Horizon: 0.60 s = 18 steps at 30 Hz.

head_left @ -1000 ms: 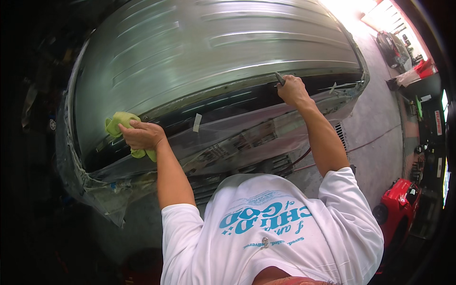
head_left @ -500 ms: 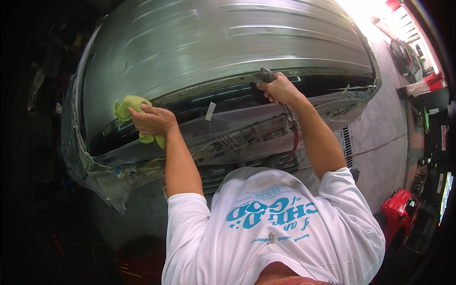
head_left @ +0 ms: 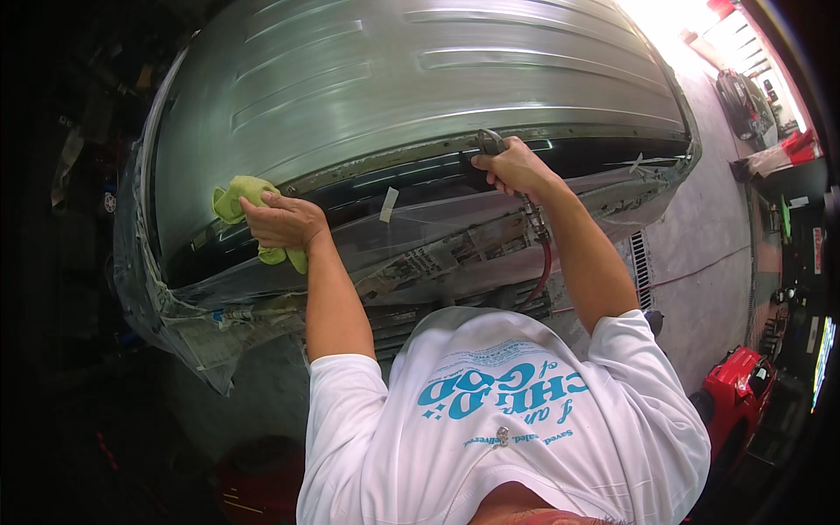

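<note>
A bare grey ribbed vehicle roof (head_left: 420, 79) fills the upper half of the head view. My left hand (head_left: 282, 221) presses a yellow-green cloth (head_left: 245, 199) against the roof's near edge, above the dark glass. My right hand (head_left: 512, 166) grips a metal air blow gun (head_left: 484, 144) held at that same edge, further right. A red hose (head_left: 544, 262) hangs down from the gun along my forearm.
Clear plastic sheet and newspaper masking (head_left: 420, 254) cover the glass and body below the roof edge. A red machine (head_left: 739, 394) stands on the concrete floor (head_left: 700, 254) at the lower right. A floor grate (head_left: 641, 271) lies near my right elbow. The left side is dark.
My right hand with the blow gun has slid left along the roof edge. My left hand and the cloth shifted slightly right.
</note>
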Each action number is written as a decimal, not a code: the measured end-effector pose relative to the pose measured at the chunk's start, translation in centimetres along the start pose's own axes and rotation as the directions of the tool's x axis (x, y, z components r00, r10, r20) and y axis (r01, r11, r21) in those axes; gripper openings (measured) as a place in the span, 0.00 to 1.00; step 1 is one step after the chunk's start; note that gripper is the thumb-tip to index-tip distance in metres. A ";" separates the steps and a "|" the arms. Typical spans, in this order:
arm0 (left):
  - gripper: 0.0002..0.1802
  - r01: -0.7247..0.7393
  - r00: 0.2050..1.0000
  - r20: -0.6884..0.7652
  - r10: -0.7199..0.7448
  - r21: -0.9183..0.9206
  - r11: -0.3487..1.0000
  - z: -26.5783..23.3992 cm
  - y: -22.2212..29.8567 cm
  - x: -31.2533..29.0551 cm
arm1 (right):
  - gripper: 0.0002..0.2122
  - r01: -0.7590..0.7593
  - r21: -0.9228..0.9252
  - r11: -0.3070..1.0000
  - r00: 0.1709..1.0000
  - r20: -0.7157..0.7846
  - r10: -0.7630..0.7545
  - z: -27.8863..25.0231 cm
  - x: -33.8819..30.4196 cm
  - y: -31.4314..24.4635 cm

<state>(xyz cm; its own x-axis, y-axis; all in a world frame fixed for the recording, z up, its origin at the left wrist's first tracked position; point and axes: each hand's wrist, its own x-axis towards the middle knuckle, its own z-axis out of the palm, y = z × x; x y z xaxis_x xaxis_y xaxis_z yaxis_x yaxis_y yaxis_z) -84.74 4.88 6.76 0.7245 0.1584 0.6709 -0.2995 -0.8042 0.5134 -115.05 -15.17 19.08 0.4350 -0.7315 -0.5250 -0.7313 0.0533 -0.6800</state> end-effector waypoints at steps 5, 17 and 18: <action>0.27 0.021 1.000 0.018 -0.021 -0.001 1.000 -0.1 0.0 0.0 | 0.13 0.028 0.075 0.997 0.999 0.014 -0.029 -0.5 -0.5 -0.6; 0.28 -0.002 1.000 -0.025 0.002 -0.012 1.000 0.0 -0.1 -0.1 | 0.13 0.039 -0.024 0.999 0.996 0.084 -0.037 1.0 2.6 -1.7; 0.28 0.003 1.000 -0.019 -0.003 -0.015 1.000 0.0 -0.1 0.0 | 0.13 0.036 -0.033 0.999 0.996 0.080 -0.033 1.1 2.7 -1.7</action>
<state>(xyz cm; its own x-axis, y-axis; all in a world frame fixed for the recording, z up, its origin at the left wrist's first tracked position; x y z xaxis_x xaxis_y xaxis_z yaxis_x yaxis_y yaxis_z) -84.71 4.98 6.67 0.7138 0.1718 0.6790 -0.3064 -0.7952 0.5233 -112.04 -16.53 18.25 0.4996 -0.6765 -0.5410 -0.7321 0.0041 -0.6812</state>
